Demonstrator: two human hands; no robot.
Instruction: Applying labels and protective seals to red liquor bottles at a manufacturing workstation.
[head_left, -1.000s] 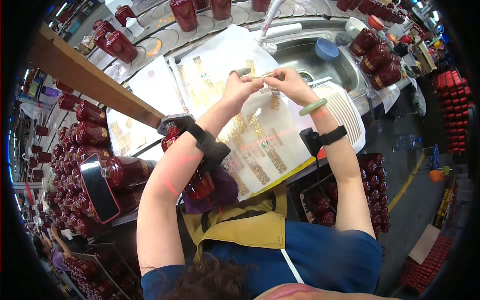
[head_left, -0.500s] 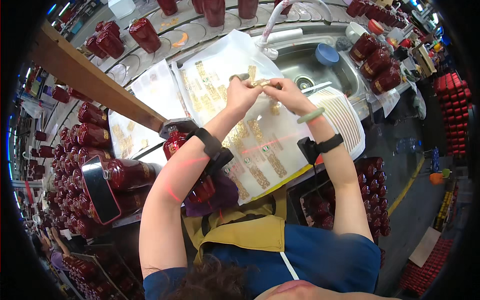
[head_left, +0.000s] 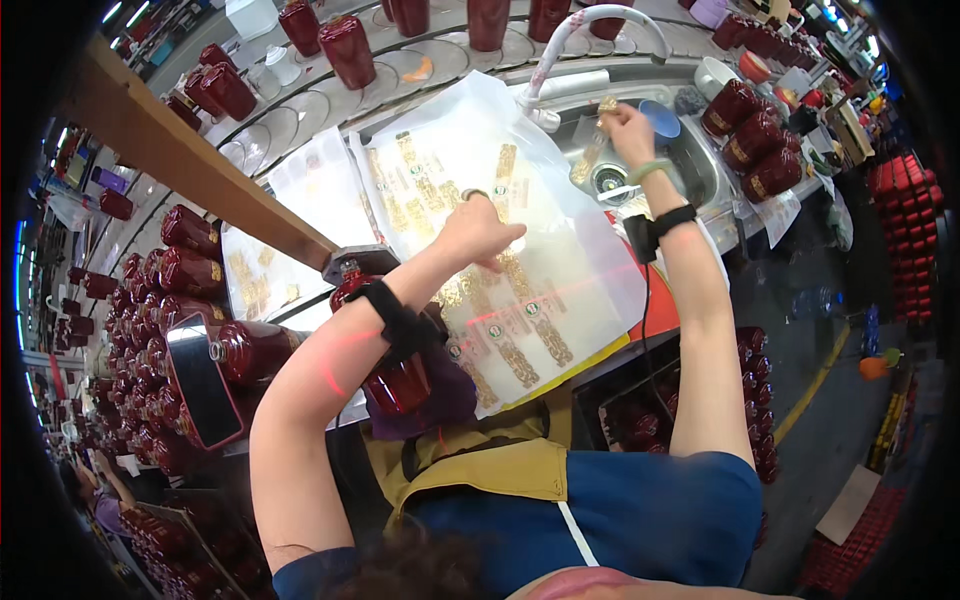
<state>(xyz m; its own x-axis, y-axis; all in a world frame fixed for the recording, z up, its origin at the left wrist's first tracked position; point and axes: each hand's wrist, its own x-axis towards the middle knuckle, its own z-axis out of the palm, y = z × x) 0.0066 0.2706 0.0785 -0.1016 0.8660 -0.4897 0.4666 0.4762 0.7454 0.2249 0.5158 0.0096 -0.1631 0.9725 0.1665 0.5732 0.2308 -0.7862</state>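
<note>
My right hand pinches a gold-patterned clear decal strip, which hangs over the steel sink beside the drain. My left hand is over a white sheet of gold decals, its thumb pointing right. A small grey-brown piece shows at its curled fingers; its kind is unclear. Several decal strips lie on the sheet near me. Left of it, a dark red glass bottle sits under my left forearm, partly hidden, beside a purple cloth.
A wooden post slants down at the left. Red bottles crowd that side, with a phone before them. Behind the sheet runs a conveyor carrying bottles. A curved faucet and a blue bowl are at the sink.
My hands have parted. The right has gone up and right over the sink with the strip; the left has dropped lower over the sheet. A red surface now shows where the white ribbed piece was.
</note>
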